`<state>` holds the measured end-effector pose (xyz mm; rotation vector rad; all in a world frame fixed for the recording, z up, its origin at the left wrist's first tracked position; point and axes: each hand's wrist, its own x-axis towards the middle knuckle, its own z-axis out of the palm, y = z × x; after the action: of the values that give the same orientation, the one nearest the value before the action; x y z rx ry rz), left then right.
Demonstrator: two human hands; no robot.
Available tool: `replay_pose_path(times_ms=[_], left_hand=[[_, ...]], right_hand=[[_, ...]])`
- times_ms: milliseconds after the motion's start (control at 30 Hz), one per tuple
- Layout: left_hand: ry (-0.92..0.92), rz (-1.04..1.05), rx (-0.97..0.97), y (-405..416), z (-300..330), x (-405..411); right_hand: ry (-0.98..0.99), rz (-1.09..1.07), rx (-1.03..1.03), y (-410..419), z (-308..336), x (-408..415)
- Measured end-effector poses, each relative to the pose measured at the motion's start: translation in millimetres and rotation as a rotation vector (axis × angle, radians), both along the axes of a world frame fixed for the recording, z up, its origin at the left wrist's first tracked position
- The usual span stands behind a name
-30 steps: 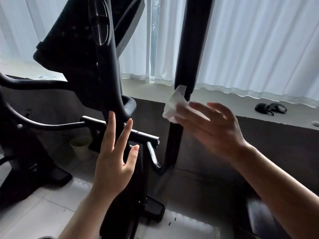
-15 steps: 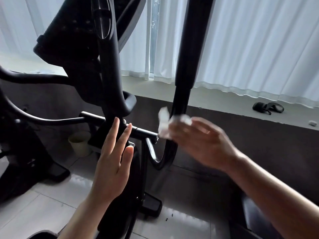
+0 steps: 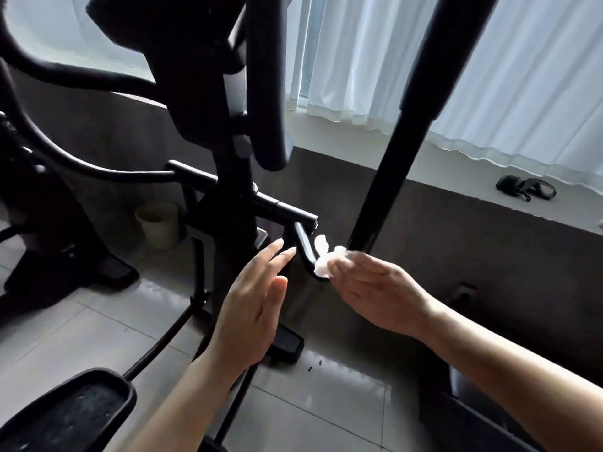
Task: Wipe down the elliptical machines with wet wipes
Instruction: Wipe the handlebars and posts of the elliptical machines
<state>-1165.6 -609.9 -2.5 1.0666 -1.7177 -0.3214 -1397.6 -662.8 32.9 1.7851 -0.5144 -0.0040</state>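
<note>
White curtains (image 3: 375, 60) hang behind a low ledge, and pale floor tiles (image 3: 65, 327) lie under the black elliptical machine (image 3: 228, 158). A small pale bin (image 3: 159, 225) stands on the floor behind the machine, and a dark strap thing (image 3: 525, 187) lies on the ledge.

From the head view, the job looks like it is in the middle. The wet wipe (image 3: 323, 261) is bunched up and pressed on the low bent bar (image 3: 306, 252), just below the short cross tube (image 3: 287, 212). The tall pole (image 3: 401, 132), the foot pedal (image 3: 65, 409) and the top parts may need wiping too; I cannot tell which are clean.

The right hand (image 3: 378, 291) has its grip curled round the wipe, pinching it against the bar. The left hand (image 3: 251, 308) is flat with straight fingers, holding nothing, close to the bar but not touching it.
</note>
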Motion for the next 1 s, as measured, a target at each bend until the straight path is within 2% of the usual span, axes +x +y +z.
replay_pose_path(times_ms=[100, 267, 367, 467, 533, 600, 700, 800, 867, 1000], left_hand=[[0.033, 0.020, 0.025, 2.3, -12.2, 13.6], [0.137, 0.086, 0.131, 7.2, -41.8, 38.7], [0.092, 0.164, 0.204, -6.7, -62.0, 59.9], [-0.021, 0.232, 0.297, -45.2, -78.0, 84.4], [-0.129, 0.254, 0.332, -78.8, -82.0, 99.8], [-0.207, 0.248, 0.398, -109.0, -80.9, 110.8], [-0.257, 0.219, 0.488, -140.6, -84.7, 117.5], [-0.455, 0.224, 0.558, -162.7, -94.8, 118.5], [-0.556, 0.258, 0.634, -168.3, -103.3, 120.0], [-0.593, 0.302, 0.635, -168.9, -119.1, 125.3]], right_hand=[[0.059, -0.178, 0.078, 5.4, -26.9, 25.3], [0.262, -0.476, 0.203, -4.6, -42.1, 74.8], [0.306, -0.777, 0.289, -14.0, -52.0, 107.4], [0.275, -0.940, 0.349, -32.7, -64.8, 131.2], [0.195, -1.024, 0.482, -51.8, -73.7, 141.1], [0.082, -1.077, 0.591, -74.3, -76.6, 148.9], [-0.041, -1.125, 0.642, -108.4, -81.2, 156.9], [-0.146, -1.137, 0.679, -142.0, -82.9, 163.2], [-0.194, -1.119, 0.675, -158.5, -85.1, 163.5], [-0.239, -1.069, 0.608, -162.0, -101.8, 160.5]])
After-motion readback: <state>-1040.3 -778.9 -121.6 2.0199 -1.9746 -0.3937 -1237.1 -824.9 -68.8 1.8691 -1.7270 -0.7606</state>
